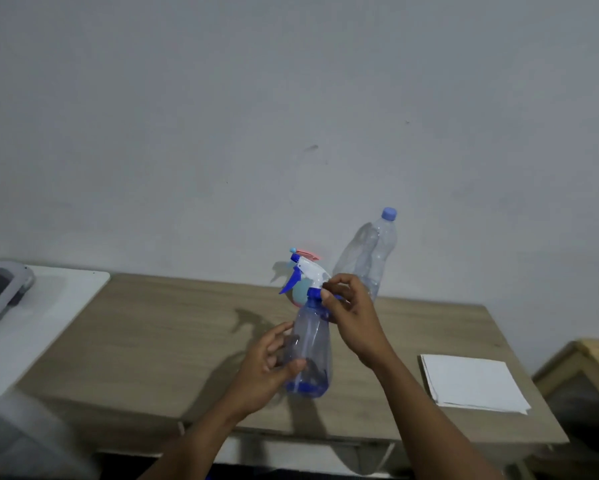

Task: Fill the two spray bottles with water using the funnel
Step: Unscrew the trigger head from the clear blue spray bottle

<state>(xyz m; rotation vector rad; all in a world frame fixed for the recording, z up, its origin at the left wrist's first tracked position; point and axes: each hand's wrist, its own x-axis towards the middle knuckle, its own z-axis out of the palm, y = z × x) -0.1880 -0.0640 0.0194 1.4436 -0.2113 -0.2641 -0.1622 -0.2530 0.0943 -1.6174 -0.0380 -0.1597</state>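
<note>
Left hand wraps lower body of clear spray bottle, fingers curled round it, over middle of worktop. Right hand pinches blue collar at neck, fingers clamped on it, likely unscrewing.

Risks:
- bottle twisting in loose left grip
- freed trigger head swinging into second spray bottle just behind, toppling it
- right hand knocking water bottle by wall

Funnel not visible.

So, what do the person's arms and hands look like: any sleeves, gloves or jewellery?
The left hand and the right hand are bare, no gloves. Both forearms are uncovered to the picture's edge; no sleeve shows. No watch or bracelet at either wrist. The picture is too soft to exclude a thin ring on the fingers.
</note>
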